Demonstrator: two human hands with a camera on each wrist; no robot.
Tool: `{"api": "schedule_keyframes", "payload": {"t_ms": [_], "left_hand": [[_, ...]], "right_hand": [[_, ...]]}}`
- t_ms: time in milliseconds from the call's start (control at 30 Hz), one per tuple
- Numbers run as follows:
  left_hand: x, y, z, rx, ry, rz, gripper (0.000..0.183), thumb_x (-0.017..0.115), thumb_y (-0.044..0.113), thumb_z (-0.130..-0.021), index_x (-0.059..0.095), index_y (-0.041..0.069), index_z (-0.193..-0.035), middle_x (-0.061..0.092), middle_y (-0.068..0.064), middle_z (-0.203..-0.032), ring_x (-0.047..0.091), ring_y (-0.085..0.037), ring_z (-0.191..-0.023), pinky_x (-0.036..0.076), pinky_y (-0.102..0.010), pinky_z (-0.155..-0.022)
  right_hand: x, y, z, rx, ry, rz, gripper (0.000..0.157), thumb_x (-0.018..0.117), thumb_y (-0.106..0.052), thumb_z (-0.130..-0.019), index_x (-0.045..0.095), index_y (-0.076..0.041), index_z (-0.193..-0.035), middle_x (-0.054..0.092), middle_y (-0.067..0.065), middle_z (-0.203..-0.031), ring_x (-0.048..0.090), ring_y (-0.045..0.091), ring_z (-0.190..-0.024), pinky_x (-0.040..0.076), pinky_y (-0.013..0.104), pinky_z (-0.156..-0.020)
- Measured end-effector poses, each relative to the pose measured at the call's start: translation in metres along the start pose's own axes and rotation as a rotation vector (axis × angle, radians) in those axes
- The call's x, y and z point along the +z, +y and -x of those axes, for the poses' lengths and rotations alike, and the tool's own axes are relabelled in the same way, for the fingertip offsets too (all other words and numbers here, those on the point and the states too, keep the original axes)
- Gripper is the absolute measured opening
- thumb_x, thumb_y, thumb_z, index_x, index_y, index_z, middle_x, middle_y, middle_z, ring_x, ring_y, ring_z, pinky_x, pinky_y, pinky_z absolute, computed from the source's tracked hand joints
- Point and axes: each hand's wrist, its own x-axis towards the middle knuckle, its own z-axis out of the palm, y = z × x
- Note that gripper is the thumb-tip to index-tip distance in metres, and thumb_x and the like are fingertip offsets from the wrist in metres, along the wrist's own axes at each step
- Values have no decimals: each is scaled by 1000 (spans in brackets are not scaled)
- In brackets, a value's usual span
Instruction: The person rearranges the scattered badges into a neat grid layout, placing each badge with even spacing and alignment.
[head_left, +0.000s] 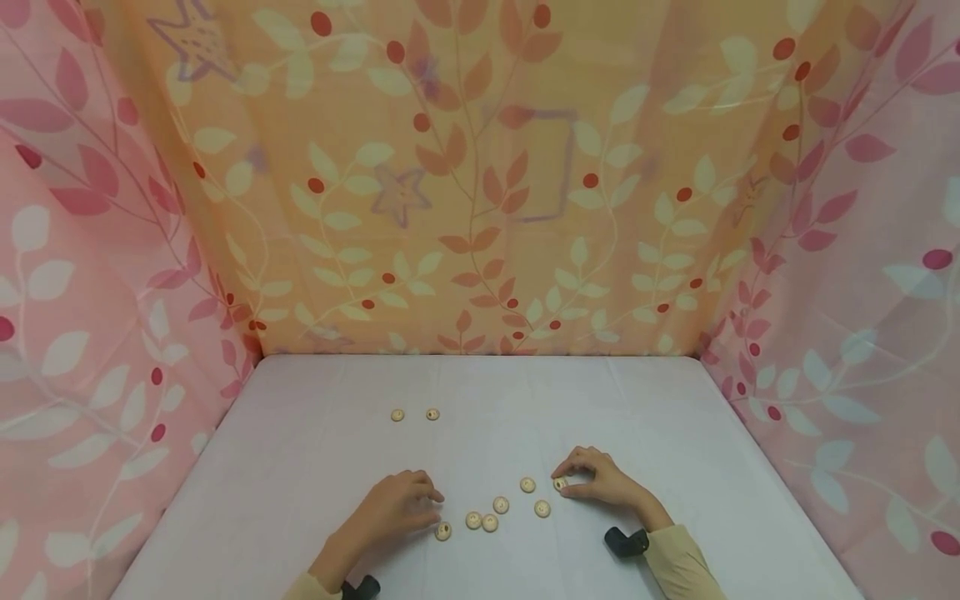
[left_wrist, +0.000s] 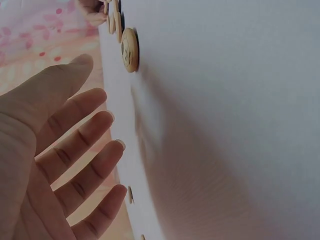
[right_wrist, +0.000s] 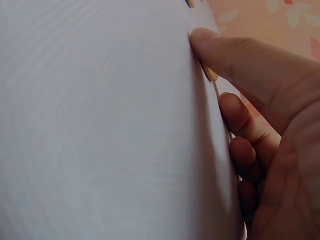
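Note:
My right hand (head_left: pixel 603 482) is low over the white table, thumb and index finger pinching the edges of a small round wooden disc (head_left: pixel 560 483). In the right wrist view the thumb hides most of that disc (right_wrist: pixel 213 76). My left hand (head_left: pixel 397 504) hovers above the cloth with relaxed, spread fingers and holds nothing. Nearest to it is a wooden disc (head_left: pixel 443 531) with a dark mark, which also shows as a disc (left_wrist: pixel 130 50) beyond the thumb in the left wrist view. Between the hands lie more discs (head_left: pixel 501 505), two of them touching or nearly so.
Two more discs, a left one (head_left: pixel 397 415) and a right one (head_left: pixel 432 414), lie apart farther back. White cloth covers the table (head_left: pixel 322 392). Patterned curtains (head_left: pixel 480 275) stand along its back and both sides. Each wrist carries a black device (head_left: pixel 626 542).

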Motion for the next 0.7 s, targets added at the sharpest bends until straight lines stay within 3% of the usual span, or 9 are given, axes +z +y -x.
{"api": "schedule_keyframes", "payload": {"t_ms": [333,700], "left_hand": [[9,5,6,-33,-67,22,26,68,48,-77,71,28,-93,59,18,-90,52,-3,-82,44,-28,-72],[15,6,7,-35,-70,-10,21,70,45,-76,72,30,-91,57,20,-91,48,0,-82,43,-27,-71]], "right_hand": [[1,2,1,-6,-2,10,25,73,-41,-75,68,-35,-99,58,-19,-91,45,4,-86,26,33,-79],[3,6,1,3,4,8,26,73,-44,-74,67,-37,-98,58,-20,-90,45,4,-85,25,33,-78]]}}
